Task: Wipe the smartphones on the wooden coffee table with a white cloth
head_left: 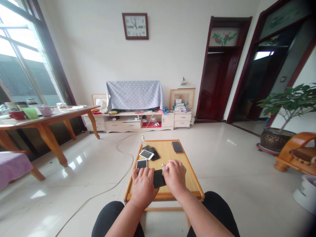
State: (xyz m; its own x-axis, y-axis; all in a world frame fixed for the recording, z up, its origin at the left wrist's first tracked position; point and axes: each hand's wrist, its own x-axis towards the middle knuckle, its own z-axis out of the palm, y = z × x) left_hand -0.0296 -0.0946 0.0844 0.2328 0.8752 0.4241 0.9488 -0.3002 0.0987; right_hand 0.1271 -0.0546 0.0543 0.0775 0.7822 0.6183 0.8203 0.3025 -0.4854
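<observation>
Hands on black phone | left fingers flat, steadying | right fingers pinching wipe

Phones on the low table: five.
- One dark phone under the fingers of both hands.
- One white-edged phone just beyond the left fingertips.
- Two stacked phones farther beyond.
- One red-edged phone well beyond the right fingertips.

Small bottles: one. Hands: two.

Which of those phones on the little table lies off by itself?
The dark phone near the table's far right corner. The others cluster on the left side or lie under the hands; this one has bare wood all round it.
</observation>
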